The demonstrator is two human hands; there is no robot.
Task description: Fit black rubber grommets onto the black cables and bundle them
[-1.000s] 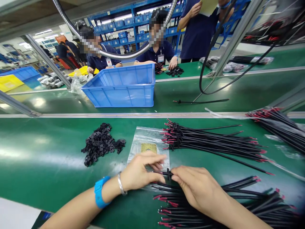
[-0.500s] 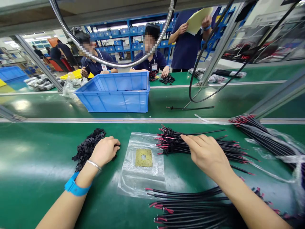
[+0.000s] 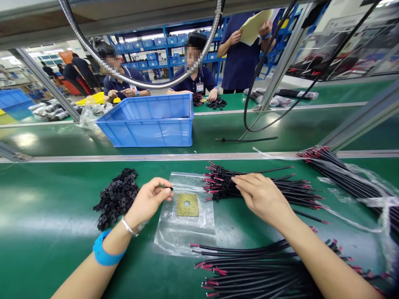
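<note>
My left hand point(image 3: 149, 200) pinches a small black plastic clip between thumb and fingertips, just right of a pile of black clips point(image 3: 116, 197). My right hand point(image 3: 263, 196) lies with fingers stretched out flat on a bundle of black cables with red tips and fitted clips point(image 3: 289, 189). Between the hands lies a clear plastic bag point(image 3: 187, 226) with a square yellow pad point(image 3: 187, 205) on it. Nearer to me, another heap of black red-tipped cables point(image 3: 249, 274) lies under my right forearm.
A blue crate point(image 3: 149, 120) stands on the far belt. Several people work across the line, one standing with a yellow sheet. More bagged cables point(image 3: 352, 178) lie at the right. A black hose point(image 3: 255, 124) and slanted metal posts cross the view.
One second ago both hands worked a clip on a cable near me. Then the right hand laid it on the far bundle, and the left went to the clip pile and came back with a clip.
</note>
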